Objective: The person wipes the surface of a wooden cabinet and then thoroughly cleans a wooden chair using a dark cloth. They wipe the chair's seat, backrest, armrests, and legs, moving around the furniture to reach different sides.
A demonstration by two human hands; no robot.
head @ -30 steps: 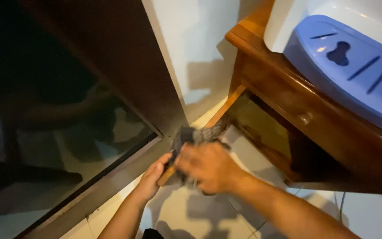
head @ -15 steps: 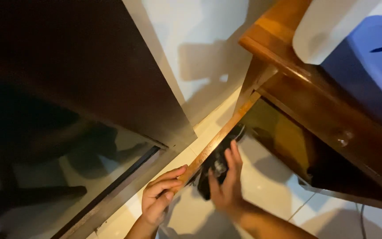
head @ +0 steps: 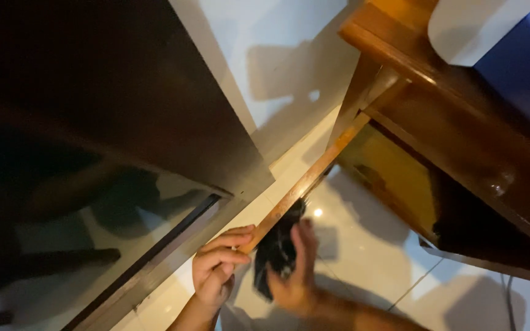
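Observation:
My left hand (head: 216, 273) grips the lower end of a long wooden leg or rail (head: 305, 184) of a wooden table (head: 461, 122), fingers curled around it. Blurred with motion, my right hand (head: 295, 270) presses a dark cloth (head: 277, 248) against the same rail just beside the left hand. The cloth hangs bunched between the right palm and the wood.
A dark wooden cabinet with a glass door (head: 93, 184) stands at the left. The white wall (head: 277, 61) lies behind. On the table top sits a white and blue appliance (head: 510, 43). A thin cable (head: 418, 282) crosses the glossy tiled floor (head: 369, 245).
The view has tilted and closed in on the table leg. My right hand with the cloth slid down the rail toward my left hand, which keeps its hold.

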